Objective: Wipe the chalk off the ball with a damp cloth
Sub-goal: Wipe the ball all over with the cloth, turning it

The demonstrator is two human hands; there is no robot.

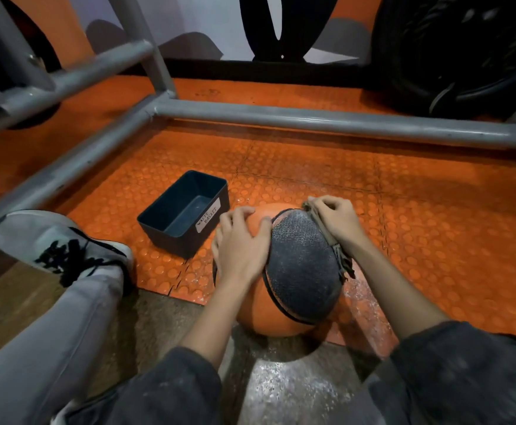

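head view, facing down, near ball (299, 265)

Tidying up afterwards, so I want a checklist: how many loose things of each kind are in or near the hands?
ball: 1
cloth: 1
waste basket: 1
Total: 3
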